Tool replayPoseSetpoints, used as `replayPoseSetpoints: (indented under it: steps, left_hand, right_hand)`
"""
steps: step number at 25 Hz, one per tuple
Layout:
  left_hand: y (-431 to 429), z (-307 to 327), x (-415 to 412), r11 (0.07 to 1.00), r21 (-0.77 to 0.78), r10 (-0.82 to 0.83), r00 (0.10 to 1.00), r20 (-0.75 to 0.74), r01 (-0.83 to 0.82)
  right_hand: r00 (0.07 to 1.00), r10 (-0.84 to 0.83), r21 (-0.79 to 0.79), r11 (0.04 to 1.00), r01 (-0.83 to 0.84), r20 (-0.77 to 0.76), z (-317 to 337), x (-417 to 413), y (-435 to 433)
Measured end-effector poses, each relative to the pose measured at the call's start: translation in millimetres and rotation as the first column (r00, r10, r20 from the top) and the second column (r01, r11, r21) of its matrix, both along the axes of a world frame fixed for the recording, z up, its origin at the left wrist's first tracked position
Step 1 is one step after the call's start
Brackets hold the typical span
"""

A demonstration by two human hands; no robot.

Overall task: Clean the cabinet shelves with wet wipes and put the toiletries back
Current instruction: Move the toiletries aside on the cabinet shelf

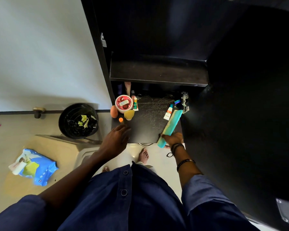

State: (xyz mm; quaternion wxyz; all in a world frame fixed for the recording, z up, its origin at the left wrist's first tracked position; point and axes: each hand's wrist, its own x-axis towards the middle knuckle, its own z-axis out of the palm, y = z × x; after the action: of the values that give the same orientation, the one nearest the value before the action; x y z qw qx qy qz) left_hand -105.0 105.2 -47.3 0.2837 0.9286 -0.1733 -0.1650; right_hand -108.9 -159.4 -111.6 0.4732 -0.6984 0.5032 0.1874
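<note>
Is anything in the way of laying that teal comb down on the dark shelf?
Nothing visible does. The right hand grips the comb over the right side of the shelf; a small white tube lies just left of its far end.

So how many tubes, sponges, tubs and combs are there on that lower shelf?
Tubes: 2
Sponges: 2, one orange, one yellow
Red-lidded round tub: 1
Teal comb: 1, gripped by the right hand
Total: 6
Other small items there are too unclear to sort.
</note>
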Motion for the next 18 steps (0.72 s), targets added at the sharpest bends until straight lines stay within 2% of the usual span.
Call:
replayPoseSetpoints:
  steps: [2, 5, 9, 11, 14, 18]
  left_hand:
    - [3.7, -0.9, -3.9, 0.999, -0.031, -0.010, 1.000, 0.003, 0.010]
    - [10.2, -5.8, -11.8, 0.996, -0.083, -0.011, 0.999, -0.032, 0.008]
    - [18.5, -22.3, -20.9, 0.999, -0.035, -0.011, 0.986, -0.164, 0.005]
    - [21.4, -29.2, -25.8, 1.000, -0.014, 0.019, 0.961, -0.277, -0.024]
    - [27.3, -37.9, -30.1, 0.990, -0.025, 0.113, 0.881, -0.459, -0.140]
    - [35.9, -32.6, -28.7, 0.903, -0.141, 0.184, 0.663, -0.725, -0.405]
  right_hand:
    - [0.995, -0.098, 0.118, 0.989, 0.094, 0.028, 13.3, -7.2, 12.7]
    - [0.988, -0.151, 0.172, 0.975, 0.142, 0.041, 19.9, -19.9, 27.9]
    - [0.984, -0.171, 0.293, 0.944, 0.149, 0.052, 28.7, -35.4, 54.2]
    - [0.991, -0.122, 0.374, 0.923, 0.094, 0.051, 33.5, -40.3, 73.4]
    - [0.996, -0.061, 0.506, 0.862, 0.017, 0.072, 35.8, -42.5, 103.7]
    - [0.993, -0.020, 0.587, 0.808, -0.051, 0.114, 34.5, -36.8, 132.9]
